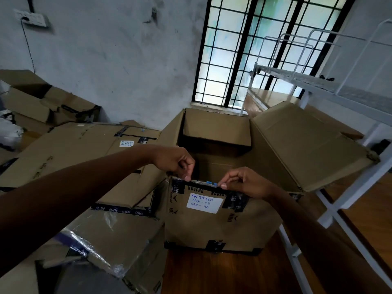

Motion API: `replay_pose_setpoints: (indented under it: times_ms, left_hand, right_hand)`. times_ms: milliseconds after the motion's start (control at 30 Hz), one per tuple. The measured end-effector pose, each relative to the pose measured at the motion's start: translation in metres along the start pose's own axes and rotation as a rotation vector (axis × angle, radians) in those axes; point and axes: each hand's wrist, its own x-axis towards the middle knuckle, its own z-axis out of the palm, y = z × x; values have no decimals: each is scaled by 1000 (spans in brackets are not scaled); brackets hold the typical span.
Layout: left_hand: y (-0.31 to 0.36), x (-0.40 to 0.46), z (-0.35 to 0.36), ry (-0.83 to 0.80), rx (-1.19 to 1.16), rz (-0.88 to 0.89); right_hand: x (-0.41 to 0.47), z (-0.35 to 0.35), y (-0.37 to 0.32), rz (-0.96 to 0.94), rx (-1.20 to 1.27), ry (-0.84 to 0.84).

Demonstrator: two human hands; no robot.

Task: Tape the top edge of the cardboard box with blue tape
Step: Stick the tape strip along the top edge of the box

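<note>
Far left: open cardboard boxes (36,98) piled against the grey wall (110,60), flaps loose; contents too dark to tell. A socket plate (32,18) is mounted high on that wall with a cable hanging from it.

Left, nearer: flat closed cartons (70,149) stacked, sealed with black printed tape; 1 carries a small white label (126,143), writing unreadable. Clear plastic film (84,242) lies over the near corner of the stack.

Centre: the cardboard box (216,219) stands open on the wooden floor (212,272), touching the carton stack on its left. Flaps are up; the right flap (307,145) leans out towards the rack. The interior is in shadow, nothing visible inside. On the near wall a white handwritten label (204,202) reads "PK 75760 / BOX - 03 / QTY - 90". Black printed tape runs along the near top edge.

Left hand (176,160): fingers curled, thumb and fingertips pinched on the near top edge at its left end.

Blue tape (211,183): a short piece visible on the near top edge, between the 2 hands.

Right hand (244,181): thumb and forefinger pressed together on the same edge, just right of the blue piece.

Far centre: barred window (244,60).

Right: white metal rack (318,85), just beside the box; contents cannot be told.
</note>
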Motion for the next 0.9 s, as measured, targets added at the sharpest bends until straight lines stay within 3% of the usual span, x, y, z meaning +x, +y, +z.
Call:
replay_pose_setpoints:
  times_ms: [133, 400, 900]
  left_hand:
    - [-2, -3, 3, 17, -29, 4]
    - [-5, -3, 6, 29, -11, 7]
    - [5, -5, 2, 131, 194, 19]
  right_hand:
    - [-6, 4, -6, -43, -131, 15]
    - [-12, 35, -16, -188, -316, 246]
    - [-19, 38, -24, -102, -419, 329]
